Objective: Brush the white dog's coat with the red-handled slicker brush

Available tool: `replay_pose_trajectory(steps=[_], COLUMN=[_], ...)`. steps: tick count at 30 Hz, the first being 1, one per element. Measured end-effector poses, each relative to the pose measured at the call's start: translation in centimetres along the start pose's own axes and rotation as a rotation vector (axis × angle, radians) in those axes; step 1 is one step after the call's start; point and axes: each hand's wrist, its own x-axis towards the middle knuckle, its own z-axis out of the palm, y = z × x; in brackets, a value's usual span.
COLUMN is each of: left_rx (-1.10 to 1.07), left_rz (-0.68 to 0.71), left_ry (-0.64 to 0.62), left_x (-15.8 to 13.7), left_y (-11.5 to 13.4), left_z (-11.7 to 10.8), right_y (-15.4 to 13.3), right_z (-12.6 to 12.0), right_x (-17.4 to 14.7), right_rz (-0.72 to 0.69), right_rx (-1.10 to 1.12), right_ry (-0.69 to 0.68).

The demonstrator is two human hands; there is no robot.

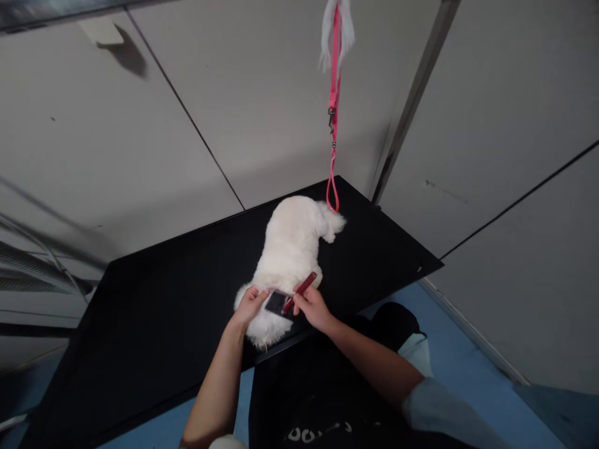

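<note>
A white, fluffy dog [291, 240] lies on the black grooming table [168, 312]. My right hand [312, 308] grips a slicker brush [306, 284] by its dark red handle. The brush's dark square head is by the longer fur at the dog's near end. My left hand [250, 305] rests at that near end, fingers closed in a pinch on the fur, left of the brush head. Whether this end is the head or the tail, I cannot tell.
A pink leash [334, 93] with a loop at its bottom hangs above the dog's far end, white strands at its top. Pale wall panels [187, 81] stand behind the table. A grey ribbed hose [32, 265] is at the left. Blue floor [449, 349] shows at the right.
</note>
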Motion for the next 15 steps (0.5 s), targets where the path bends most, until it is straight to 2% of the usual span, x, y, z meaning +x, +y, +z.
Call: replay_pose_trajectory(steps=[2, 4, 5, 6, 8, 9, 10, 13, 14, 15], left_rx=[0.022, 0.045, 0.055, 0.064, 0.084, 0.094, 0.106, 0.150, 0.158, 0.157], left_rz=[-0.027, -0.037, -0.022, 0.002, 0.055, 0.070, 0.073, 0.063, 0.071, 0.083], left_ry=[0.003, 0.034, 0.053, 0.069, 0.100, 0.111, 0.122, 0.174, 0.182, 0.178], left_x=[-0.1, -0.1, -0.1, -0.1, -0.2, -0.2, -0.2, -0.3, -0.2, -0.2], left_y=[0.1, 0.1, 0.0, 0.0, 0.0, 0.0, 0.1, 0.1, 0.2, 0.2], left_z=[-0.1, -0.1, 0.0, 0.0, 0.3, 0.4, 0.6, 0.9, 1.0, 1.1], right_y=[-0.1, -0.3, -0.4, -0.5, -0.4, -0.4, -0.5, -0.9, -0.9, -0.9], right_z=[-0.3, -0.7, -0.8, -0.8, -0.7, -0.7, -0.7, -0.9, -0.9, -0.8], right_x=[0.4, 0.8, 0.9, 0.9, 0.9, 1.1, 1.2, 1.7, 1.7, 1.7], right_rz=[-0.021, -0.123, -0.157, -0.157, -0.065, -0.014, 0.009, -0.100, -0.140, -0.150], right_rx=[0.005, 0.019, 0.019, 0.012, -0.007, -0.011, -0.003, 0.072, 0.088, 0.087], right_ry=[0.157, 0.356, 0.367, 0.303, 0.087, 0.027, 0.041, 0.325, 0.346, 0.290])
